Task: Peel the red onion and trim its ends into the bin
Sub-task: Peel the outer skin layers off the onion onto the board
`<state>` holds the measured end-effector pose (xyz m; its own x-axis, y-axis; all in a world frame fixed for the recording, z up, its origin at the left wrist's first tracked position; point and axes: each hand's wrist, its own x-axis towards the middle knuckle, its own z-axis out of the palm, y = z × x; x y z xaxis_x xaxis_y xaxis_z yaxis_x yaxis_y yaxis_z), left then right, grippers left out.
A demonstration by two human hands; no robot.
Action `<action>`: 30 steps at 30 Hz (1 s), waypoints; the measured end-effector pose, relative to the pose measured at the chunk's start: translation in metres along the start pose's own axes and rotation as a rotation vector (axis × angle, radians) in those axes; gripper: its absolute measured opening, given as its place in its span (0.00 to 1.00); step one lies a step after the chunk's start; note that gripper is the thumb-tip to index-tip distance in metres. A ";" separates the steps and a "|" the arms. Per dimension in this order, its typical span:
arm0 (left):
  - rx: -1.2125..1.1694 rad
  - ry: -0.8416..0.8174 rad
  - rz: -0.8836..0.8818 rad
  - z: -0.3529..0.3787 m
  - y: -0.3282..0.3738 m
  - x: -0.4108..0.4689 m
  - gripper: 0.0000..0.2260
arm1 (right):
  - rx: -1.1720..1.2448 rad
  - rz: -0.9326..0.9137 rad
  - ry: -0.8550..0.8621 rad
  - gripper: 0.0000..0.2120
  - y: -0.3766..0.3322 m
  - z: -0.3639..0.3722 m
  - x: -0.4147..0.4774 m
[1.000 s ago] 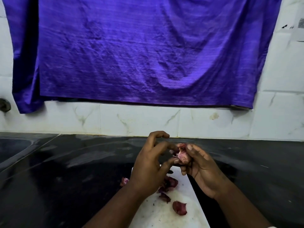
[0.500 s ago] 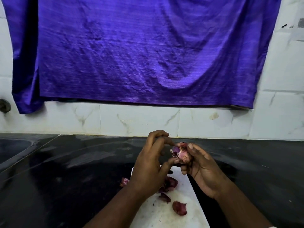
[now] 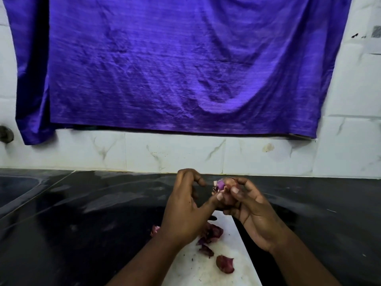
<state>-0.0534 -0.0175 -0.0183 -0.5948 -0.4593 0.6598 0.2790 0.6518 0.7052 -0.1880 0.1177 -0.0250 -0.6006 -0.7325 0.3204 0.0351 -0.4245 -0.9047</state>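
1. The right hand (image 3: pixel 253 211) grips the small, partly peeled red onion (image 3: pixel 221 185) in its fingertips, above the far end of the white rectangular cutting board (image 3: pixel 237 273).
2. The left hand (image 3: pixel 185 209) has its fingers loosely curled and holds nothing, its thumb touching the onion from below.
3. Loose, dry reddish-purple onion skins (image 3: pixel 225 264) lie on the board.

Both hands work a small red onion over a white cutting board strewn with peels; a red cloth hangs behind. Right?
No: the head view shows a purple cloth, not red. The left hand and right hand work the small red onion over the white cutting board strewn with peels.
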 end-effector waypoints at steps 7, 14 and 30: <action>-0.345 -0.112 -0.261 0.007 -0.004 0.001 0.09 | 0.083 -0.005 -0.001 0.37 0.003 0.000 0.001; -0.458 -0.057 -0.305 0.008 -0.010 0.002 0.10 | 0.017 0.004 -0.046 0.28 0.003 0.001 0.000; 0.242 0.086 0.124 0.011 -0.008 -0.003 0.07 | -0.108 -0.044 -0.012 0.31 0.002 0.006 0.000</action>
<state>-0.0617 -0.0146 -0.0289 -0.4986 -0.4099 0.7638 0.1516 0.8263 0.5425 -0.1830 0.1139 -0.0249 -0.5899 -0.7213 0.3630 -0.0780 -0.3965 -0.9147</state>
